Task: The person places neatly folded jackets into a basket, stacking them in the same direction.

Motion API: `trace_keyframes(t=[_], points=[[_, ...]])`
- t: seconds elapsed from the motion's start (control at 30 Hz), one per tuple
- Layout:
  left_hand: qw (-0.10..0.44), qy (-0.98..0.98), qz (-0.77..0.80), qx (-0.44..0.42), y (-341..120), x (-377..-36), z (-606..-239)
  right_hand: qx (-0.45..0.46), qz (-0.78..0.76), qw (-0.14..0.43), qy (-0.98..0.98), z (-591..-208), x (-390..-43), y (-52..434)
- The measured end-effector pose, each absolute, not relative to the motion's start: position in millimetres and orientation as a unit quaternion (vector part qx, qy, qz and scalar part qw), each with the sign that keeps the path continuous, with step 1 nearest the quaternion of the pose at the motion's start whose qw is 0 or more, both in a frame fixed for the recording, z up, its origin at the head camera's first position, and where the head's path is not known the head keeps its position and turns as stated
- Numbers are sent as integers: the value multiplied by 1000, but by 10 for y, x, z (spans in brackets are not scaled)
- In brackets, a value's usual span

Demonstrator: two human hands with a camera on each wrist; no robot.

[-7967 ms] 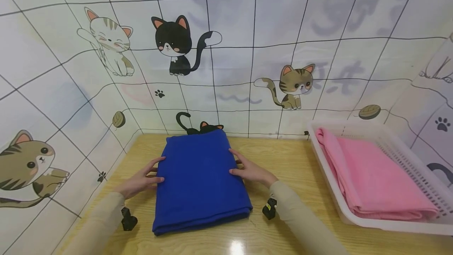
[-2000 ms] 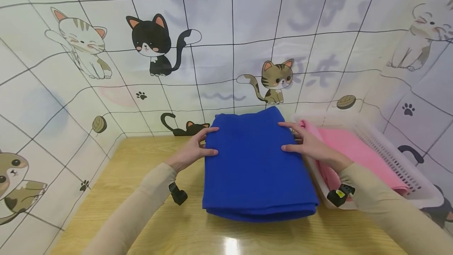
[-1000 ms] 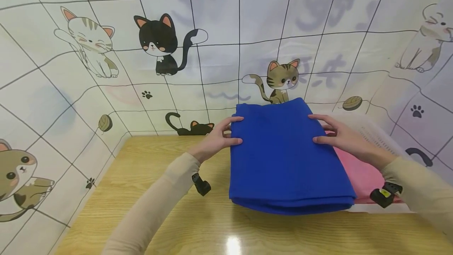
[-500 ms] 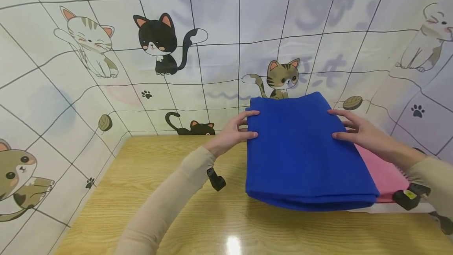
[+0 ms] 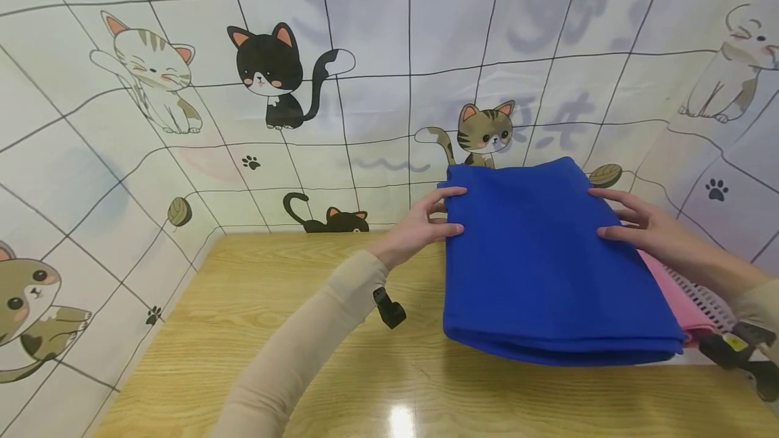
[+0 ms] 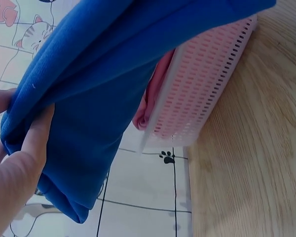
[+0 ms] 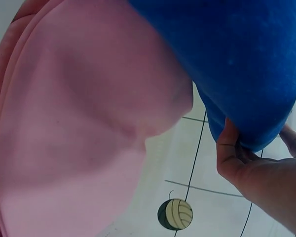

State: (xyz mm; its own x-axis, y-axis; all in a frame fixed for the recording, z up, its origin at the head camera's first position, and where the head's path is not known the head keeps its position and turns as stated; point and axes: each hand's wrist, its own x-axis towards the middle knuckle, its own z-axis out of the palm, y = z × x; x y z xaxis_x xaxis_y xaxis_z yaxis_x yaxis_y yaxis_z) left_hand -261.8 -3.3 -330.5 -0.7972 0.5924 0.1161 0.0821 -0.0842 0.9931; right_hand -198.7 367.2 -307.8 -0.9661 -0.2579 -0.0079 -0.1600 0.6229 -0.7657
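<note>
A folded blue cloth (image 5: 548, 255) hangs raised above the table at the right in the head view. My left hand (image 5: 420, 225) grips its left edge, thumb and forefinger on top and other fingers beneath. At the opposite edge my right hand (image 5: 657, 228) grips it likewise. In the left wrist view the cloth's layers droop over the fingers. Under the blue cloth lies a folded pink cloth (image 7: 79, 123), mostly hidden in the head view. It sits in a white perforated plastic basket (image 6: 202, 74), whose slotted side shows in the left wrist view.
The wooden table (image 5: 292, 309) extends to the left of the basket and in front of it. A cat-print wall covering (image 5: 383, 107) rises right behind the table and along its left and right sides.
Both hands have lifted the blue cloth off the table and carried it right, over the basket and pink cloth. In the last half second it has shifted slightly further right.
</note>
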Motion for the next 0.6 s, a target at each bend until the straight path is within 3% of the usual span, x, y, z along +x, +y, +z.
trace_keyframes(t=[0.6], points=[[183, 619, 721, 250, 440, -2573, -3320, -77, -392, 25, 917, -3119, -1911, 4022]])
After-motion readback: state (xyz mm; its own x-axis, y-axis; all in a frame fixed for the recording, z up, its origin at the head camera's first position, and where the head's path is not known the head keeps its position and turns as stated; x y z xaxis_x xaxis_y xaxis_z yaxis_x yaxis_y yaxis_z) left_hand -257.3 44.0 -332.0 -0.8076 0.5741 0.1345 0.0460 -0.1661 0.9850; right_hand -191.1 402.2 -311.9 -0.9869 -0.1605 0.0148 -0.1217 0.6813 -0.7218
